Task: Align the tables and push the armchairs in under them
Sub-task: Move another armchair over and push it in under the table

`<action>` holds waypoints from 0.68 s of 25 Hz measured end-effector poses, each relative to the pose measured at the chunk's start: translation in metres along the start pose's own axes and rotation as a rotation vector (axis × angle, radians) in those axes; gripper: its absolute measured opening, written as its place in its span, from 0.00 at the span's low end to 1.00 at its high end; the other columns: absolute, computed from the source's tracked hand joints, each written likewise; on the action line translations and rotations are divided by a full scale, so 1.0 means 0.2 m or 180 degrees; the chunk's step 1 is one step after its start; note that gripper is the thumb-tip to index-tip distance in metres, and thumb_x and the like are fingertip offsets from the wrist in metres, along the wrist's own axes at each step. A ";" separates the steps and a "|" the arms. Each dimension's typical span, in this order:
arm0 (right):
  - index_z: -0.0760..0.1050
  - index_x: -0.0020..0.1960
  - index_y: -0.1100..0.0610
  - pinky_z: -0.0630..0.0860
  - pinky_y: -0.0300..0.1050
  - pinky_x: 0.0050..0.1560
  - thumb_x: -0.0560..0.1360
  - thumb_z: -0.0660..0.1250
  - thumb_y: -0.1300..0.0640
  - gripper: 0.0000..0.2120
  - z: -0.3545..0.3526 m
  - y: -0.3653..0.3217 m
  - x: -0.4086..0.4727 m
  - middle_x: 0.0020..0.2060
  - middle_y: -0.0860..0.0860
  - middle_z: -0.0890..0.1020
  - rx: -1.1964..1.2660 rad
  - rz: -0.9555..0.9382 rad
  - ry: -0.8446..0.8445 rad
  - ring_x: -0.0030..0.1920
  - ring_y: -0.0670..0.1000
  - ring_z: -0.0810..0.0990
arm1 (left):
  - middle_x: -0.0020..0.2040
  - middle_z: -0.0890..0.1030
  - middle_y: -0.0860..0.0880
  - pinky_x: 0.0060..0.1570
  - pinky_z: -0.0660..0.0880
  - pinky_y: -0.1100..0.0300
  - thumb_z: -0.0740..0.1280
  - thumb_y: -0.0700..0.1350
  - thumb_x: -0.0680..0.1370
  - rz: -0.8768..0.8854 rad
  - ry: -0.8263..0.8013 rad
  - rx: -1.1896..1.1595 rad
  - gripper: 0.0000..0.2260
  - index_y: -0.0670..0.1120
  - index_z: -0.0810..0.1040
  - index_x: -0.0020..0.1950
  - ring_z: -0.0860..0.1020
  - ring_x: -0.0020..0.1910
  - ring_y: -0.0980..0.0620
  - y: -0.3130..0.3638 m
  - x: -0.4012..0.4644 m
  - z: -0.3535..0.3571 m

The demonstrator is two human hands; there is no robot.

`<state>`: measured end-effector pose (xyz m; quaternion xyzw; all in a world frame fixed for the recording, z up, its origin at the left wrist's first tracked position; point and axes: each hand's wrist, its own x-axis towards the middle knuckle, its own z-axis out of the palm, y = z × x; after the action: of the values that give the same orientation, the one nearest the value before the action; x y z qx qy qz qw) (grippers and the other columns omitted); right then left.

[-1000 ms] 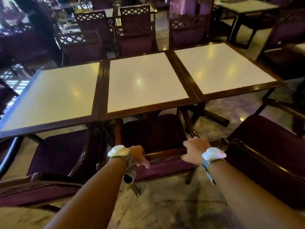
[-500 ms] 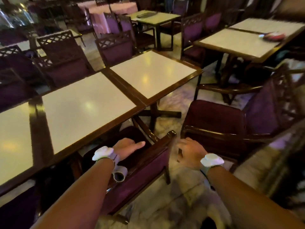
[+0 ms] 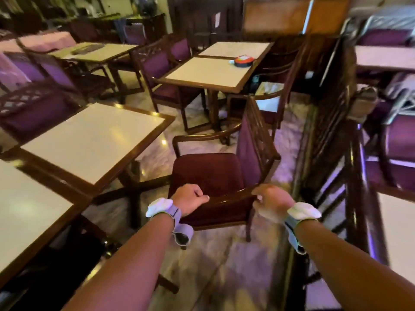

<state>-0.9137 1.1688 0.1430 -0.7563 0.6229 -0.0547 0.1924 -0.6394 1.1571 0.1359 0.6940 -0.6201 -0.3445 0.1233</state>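
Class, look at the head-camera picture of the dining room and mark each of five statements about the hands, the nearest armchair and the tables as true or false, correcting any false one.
1. Both hands grip the near armrest of the armchair. True: the left hand and right hand are on it.
2. The armchair is pushed in under the white-topped table. False: it stands clear of the table on open floor.
3. The armchair's seat is bare. True.
4. A red and white object lies on a far table. True.
5. The person's wrists are bare. False: each wears a white wrist device.
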 end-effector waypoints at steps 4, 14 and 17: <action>0.81 0.52 0.55 0.77 0.50 0.52 0.76 0.65 0.54 0.08 -0.20 0.26 0.14 0.51 0.54 0.82 0.0144 0.0282 0.0232 0.52 0.58 0.81 | 0.37 0.82 0.51 0.50 0.80 0.51 0.74 0.56 0.76 0.0103 -0.0237 -0.0345 0.13 0.46 0.84 0.44 0.80 0.38 0.49 0.32 0.27 0.20; 0.81 0.58 0.55 0.75 0.46 0.54 0.75 0.66 0.55 0.13 -0.49 0.77 0.96 0.52 0.55 0.85 0.0455 0.0648 0.0133 0.57 0.59 0.81 | 0.63 0.81 0.45 0.60 0.73 0.54 0.73 0.58 0.75 -0.0181 -0.0093 -0.1112 0.27 0.44 0.77 0.68 0.78 0.64 0.42 1.00 1.09 0.49; 0.78 0.64 0.54 0.76 0.49 0.59 0.76 0.63 0.57 0.18 -0.55 0.82 1.29 0.60 0.57 0.83 0.0184 0.0547 -0.0085 0.60 0.60 0.80 | 0.67 0.78 0.44 0.60 0.74 0.54 0.73 0.62 0.71 -0.0349 -0.0165 -0.1202 0.35 0.44 0.71 0.71 0.78 0.64 0.40 1.11 1.33 0.48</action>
<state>-1.0446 0.8722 0.1440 -0.6949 0.6810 -0.0459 0.2264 -0.8738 0.8849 0.1110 0.6822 -0.5087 -0.4786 0.2164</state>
